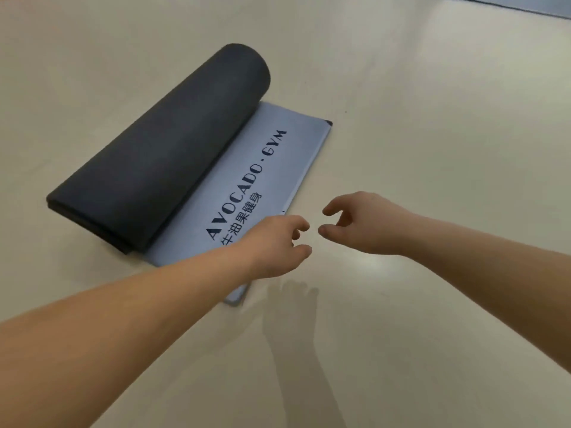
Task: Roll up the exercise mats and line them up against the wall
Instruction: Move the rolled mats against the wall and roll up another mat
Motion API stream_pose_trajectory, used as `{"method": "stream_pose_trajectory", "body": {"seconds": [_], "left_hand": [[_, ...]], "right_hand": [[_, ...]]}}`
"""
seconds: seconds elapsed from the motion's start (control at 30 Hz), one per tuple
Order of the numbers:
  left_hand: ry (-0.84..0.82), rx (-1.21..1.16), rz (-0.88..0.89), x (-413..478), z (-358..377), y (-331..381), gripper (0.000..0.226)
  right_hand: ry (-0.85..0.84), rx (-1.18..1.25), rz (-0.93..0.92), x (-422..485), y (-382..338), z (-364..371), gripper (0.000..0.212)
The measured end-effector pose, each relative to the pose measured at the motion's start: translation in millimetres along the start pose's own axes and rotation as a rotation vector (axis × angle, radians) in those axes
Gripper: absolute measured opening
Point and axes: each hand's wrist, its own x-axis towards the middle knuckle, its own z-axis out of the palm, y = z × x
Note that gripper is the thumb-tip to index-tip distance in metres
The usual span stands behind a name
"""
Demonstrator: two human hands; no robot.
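Note:
An exercise mat lies on the floor, mostly rolled into a thick dark grey roll (pixel 160 143). Its last flat stretch (pixel 278 143) is light blue-grey with dark "AVOCADO · GYM" lettering and points toward me. My left hand (pixel 275 245) hovers over the near edge of that flat end, fingers loosely curled, holding nothing. My right hand (pixel 364 223) hangs over bare floor just right of the mat, fingers loosely curled and empty too. The fingertips of both hands are a short gap apart.
Pale beige floor (pixel 432 134) surrounds the mat on all sides. A dark strip (pixel 519 4) runs along the far top right, at the foot of what may be a wall. My hands' shadow falls on the floor below them.

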Motion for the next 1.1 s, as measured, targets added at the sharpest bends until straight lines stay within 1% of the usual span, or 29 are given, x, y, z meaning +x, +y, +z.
{"method": "stream_pose_trajectory", "body": {"seconds": [0.1, 0.2, 0.27, 0.33, 0.43, 0.5, 0.53, 0.6, 0.63, 0.67, 0.73, 0.8, 0.83, 0.9, 0.93, 0.97, 1.0, 1.03, 1.1], "left_hand": [[0.056, -0.031, -0.038, -2, -20, -36, 0.051], [0.086, -0.018, -0.045, -11, -45, -67, 0.055], [0.172, 0.078, -0.029, -11, -76, -91, 0.057], [0.303, 0.217, -0.044, -6, -118, -119, 0.059], [0.452, 0.414, -0.203, 1, -175, -162, 0.064], [0.475, 0.482, -0.378, 6, -191, -192, 0.076], [0.463, 0.449, -0.467, 7, -194, -206, 0.086], [0.444, 0.259, -0.598, 3, -194, -223, 0.107], [0.451, 0.182, -0.620, 1, -193, -226, 0.115], [0.464, 0.164, -0.619, -2, -190, -224, 0.120], [0.478, 0.251, -0.591, -7, -174, -211, 0.124], [0.475, 0.368, -0.520, -9, -149, -195, 0.118], [0.470, 0.380, -0.465, -10, -140, -190, 0.107], [0.480, 0.253, -0.342, -11, -140, -187, 0.073], [0.493, 0.162, -0.308, -12, -145, -188, 0.056], [0.487, 0.086, -0.301, -13, -151, -189, 0.045], [0.475, 0.013, -0.311, -12, -155, -191, 0.040], [0.461, -0.035, -0.320, -11, -154, -193, 0.039], [0.451, -0.055, -0.309, -9, -144, -188, 0.045]], "right_hand": [[0.020, 0.118, -0.037, 30, -37, 23, 0.049], [0.023, 0.178, -0.047, 45, -61, 42, 0.049], [0.018, 0.202, -0.054, 59, -79, 46, 0.049], [0.022, 0.250, -0.060, 79, -107, 45, 0.050], [0.015, 0.350, -0.084, 104, -152, 46, 0.051], [-0.013, 0.383, -0.116, 115, -177, 51, 0.050], [-0.025, 0.382, -0.136, 119, -185, 55, 0.049], [-0.048, 0.366, -0.161, 121, -194, 60, 0.049], [-0.053, 0.365, -0.167, 121, -196, 63, 0.049], [-0.049, 0.369, -0.171, 121, -195, 65, 0.050], [-0.016, 0.356, -0.189, 118, -190, 68, 0.052], [0.067, 0.288, -0.247, 116, -184, 70, 0.057], [0.098, 0.221, -0.289, 115, -181, 69, 0.060], [0.082, 0.077, -0.345, 115, -174, 67, 0.064], [0.041, 0.028, -0.345, 114, -171, 66, 0.066], [0.001, 0.003, -0.330, 112, -168, 66, 0.067], [-0.022, 0.001, -0.314, 110, -164, 66, 0.067], [-0.020, 0.018, -0.298, 109, -161, 66, 0.067], [0.031, 0.053, -0.266, 105, -154, 65, 0.064]]}}
